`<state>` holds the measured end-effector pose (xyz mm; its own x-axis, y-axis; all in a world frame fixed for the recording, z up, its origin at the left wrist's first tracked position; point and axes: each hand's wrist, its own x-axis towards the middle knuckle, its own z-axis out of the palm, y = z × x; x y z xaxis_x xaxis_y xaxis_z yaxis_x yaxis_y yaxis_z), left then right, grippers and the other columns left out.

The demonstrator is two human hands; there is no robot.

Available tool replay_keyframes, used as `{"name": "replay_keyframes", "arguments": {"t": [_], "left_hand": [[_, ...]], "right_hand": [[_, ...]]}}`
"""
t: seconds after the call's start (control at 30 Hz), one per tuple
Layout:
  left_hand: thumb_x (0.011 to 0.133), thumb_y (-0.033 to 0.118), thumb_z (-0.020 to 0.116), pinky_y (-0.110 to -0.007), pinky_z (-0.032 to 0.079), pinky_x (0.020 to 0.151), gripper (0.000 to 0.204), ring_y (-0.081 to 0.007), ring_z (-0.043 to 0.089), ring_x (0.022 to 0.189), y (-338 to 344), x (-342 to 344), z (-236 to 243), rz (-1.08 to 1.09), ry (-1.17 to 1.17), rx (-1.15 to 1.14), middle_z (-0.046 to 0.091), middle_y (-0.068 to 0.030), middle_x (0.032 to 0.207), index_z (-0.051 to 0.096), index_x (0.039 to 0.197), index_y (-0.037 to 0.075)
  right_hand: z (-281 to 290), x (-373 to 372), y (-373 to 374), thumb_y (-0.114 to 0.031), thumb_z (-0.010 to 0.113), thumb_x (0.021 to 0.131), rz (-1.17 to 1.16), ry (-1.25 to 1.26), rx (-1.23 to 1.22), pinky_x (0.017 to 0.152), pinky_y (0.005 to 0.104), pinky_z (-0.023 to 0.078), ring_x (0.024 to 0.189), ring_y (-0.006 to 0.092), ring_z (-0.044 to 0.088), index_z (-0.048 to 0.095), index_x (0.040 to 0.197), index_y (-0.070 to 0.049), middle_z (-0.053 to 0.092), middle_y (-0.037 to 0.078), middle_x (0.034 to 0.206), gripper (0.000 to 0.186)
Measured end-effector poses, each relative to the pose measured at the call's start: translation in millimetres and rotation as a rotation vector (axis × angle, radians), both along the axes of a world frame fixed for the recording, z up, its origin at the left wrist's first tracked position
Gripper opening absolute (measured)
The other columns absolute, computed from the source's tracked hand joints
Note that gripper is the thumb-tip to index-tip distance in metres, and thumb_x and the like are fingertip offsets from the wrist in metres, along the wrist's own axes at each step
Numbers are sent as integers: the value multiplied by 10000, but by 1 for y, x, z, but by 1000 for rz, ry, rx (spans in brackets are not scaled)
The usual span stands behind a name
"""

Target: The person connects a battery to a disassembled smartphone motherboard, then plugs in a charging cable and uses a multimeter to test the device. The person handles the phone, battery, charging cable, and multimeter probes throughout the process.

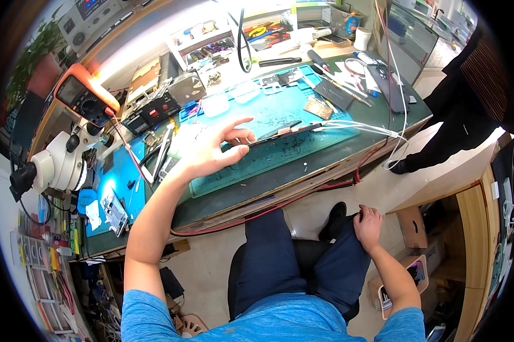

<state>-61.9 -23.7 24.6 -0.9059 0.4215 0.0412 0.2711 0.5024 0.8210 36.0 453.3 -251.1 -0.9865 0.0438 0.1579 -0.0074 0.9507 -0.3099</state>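
My left hand (217, 148) reaches over the blue-green work mat (240, 178), thumb and curled fingers at the left end of a thin, dark phone-like device (285, 133). The device is tilted up and shows nearly edge-on, so its face is hidden. White cables (354, 126) run from its right end. My right hand (368, 227) rests on my right knee, fingers laid over the trouser cloth and holding nothing.
An orange multimeter (87, 97), a black power supply (151, 114) and a white microscope (54, 162) stand left. A metal board (318, 108), screwdriver (318, 60) and dark phone (387, 85) lie right. A red-black lead (268, 214) hangs along the bench front. Another person (448, 108) stands right.
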Motion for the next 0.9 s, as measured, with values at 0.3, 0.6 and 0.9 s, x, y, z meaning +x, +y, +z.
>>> {"name": "replay_keyframes", "arguments": {"t": [0.3, 0.6, 0.9], "left_hand": [[982, 326, 689, -360, 476, 1096, 703, -150, 709, 1144, 1, 1, 2, 11, 2, -14, 748, -22, 1264, 447, 1600, 94], [985, 325, 687, -366, 473, 1101, 698, -154, 707, 1145, 0, 1, 2, 8, -7, -6, 743, -22, 1265, 449, 1599, 94], [989, 321, 686, -365, 481, 1091, 697, -149, 704, 1135, 1, 0, 0, -6, -7, 15, 737, -22, 1258, 444, 1602, 95]], "right_hand": [[2, 0, -2, -183, 639, 914, -6, -14, -27, 1097, 482, 430, 1200, 347, 621, 727, 1200, -37, 749, 140, 1114, 333], [-3, -1, -1, -158, 651, 909, -4, 27, 19, 1080, 470, 440, 1179, 327, 633, 724, 1198, -58, 759, 109, 1093, 315], [-1, 0, -1, -159, 644, 912, -10, 7, 8, 1083, 472, 440, 1188, 329, 630, 725, 1198, -58, 761, 111, 1104, 315]]}}
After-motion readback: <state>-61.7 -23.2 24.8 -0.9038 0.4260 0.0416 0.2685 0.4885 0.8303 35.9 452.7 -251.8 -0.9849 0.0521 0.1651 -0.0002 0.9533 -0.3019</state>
